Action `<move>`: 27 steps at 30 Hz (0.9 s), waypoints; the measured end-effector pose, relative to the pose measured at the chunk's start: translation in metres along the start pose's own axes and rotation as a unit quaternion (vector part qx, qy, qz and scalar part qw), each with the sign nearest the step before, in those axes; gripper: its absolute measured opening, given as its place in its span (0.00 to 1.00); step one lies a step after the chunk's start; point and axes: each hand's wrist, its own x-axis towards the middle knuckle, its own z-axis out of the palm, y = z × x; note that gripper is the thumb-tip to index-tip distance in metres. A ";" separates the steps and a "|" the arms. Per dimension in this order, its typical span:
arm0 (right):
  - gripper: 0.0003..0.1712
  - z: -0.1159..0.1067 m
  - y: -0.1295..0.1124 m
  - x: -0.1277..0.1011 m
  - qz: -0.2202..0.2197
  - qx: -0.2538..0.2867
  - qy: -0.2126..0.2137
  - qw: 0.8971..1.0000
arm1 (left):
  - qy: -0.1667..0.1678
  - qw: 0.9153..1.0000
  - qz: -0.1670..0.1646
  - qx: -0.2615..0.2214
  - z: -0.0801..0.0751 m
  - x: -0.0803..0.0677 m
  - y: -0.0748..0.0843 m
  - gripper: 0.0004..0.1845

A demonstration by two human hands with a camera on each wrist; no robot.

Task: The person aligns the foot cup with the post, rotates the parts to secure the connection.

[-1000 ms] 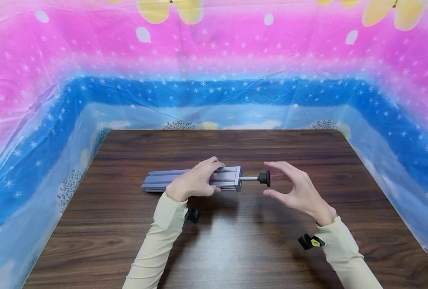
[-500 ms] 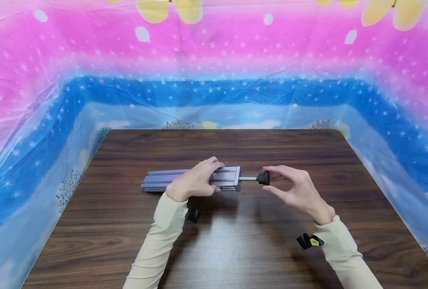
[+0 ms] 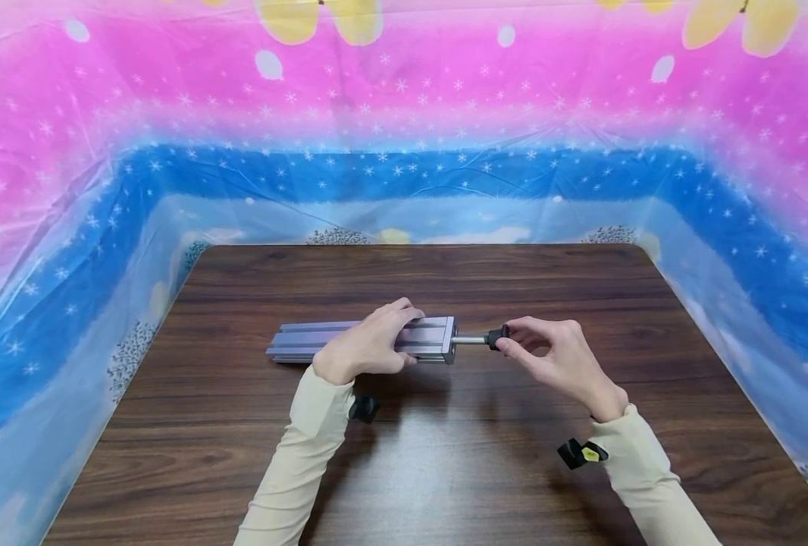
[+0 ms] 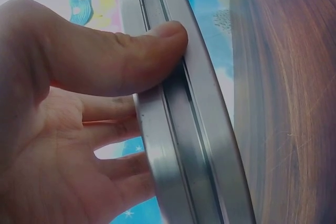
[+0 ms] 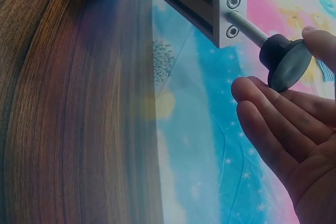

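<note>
A grooved silver bar (image 3: 428, 334) is held crosswise over the worktop (image 3: 431, 470); a threaded rod (image 3: 471, 340) juts from its right end, tipped with a round black foot (image 5: 290, 66).

Silver-grey bar (image 3: 433, 335), black knob (image 5: 292, 65), brown wood-grained table (image 3: 486, 277), cream sleeves (image 3: 286, 466), pink-and-blue snowflake-patterned cloth (image 3: 404, 176)

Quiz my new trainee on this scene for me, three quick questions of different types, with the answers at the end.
1. True or false: the left hand grips the slotted metal profile.
2. In the right wrist view, how many socket screws show on the end plate? A) one B) two C) four
3. Short answer: what does the right hand pinch?

Key:
1. True.
2. B.
3. The black round foot at the outer end of the threaded rod.
</note>
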 end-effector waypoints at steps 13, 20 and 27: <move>0.39 -0.004 0.001 0.000 -0.071 -0.036 0.005 0.997 | 0.007 1.000 0.000 -0.009 -0.003 0.000 0.000 0.31; 0.35 -0.004 -0.004 0.004 -0.127 -0.010 0.031 0.991 | 0.010 1.000 0.003 -0.007 -0.004 0.001 0.000 0.30; 0.32 -0.005 -0.001 0.002 -0.100 -0.016 0.026 0.995 | 0.008 1.000 -0.002 -0.008 -0.003 0.002 0.000 0.30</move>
